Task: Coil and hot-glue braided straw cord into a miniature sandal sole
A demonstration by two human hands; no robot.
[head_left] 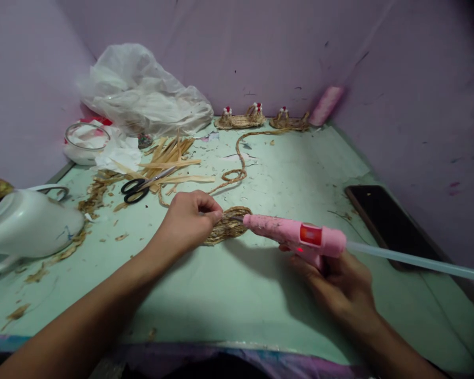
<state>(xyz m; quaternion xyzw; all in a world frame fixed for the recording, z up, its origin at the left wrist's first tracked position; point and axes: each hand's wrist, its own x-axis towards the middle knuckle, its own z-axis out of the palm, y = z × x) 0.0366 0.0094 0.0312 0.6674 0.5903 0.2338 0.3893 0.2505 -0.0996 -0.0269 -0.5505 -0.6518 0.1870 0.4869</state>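
Note:
A small oval piece of coiled brown braid lies on the green table in front of me. At its left end my left hand is closed, thumb and index finger pinching the braid. My right hand is wrapped round the handle of a pink glue gun. The gun's nozzle points left and meets or nearly meets the top of the coiled piece. A pale glue stick sticks out of its back end. From the piece, a long braided cord winds away toward the back of the table.
Black-handled scissors rest by dry straw strips at left. A white jug lies at far left, a glass bowl behind it. Plastic bag, woven pieces with beads and pink roll stand behind; phone right.

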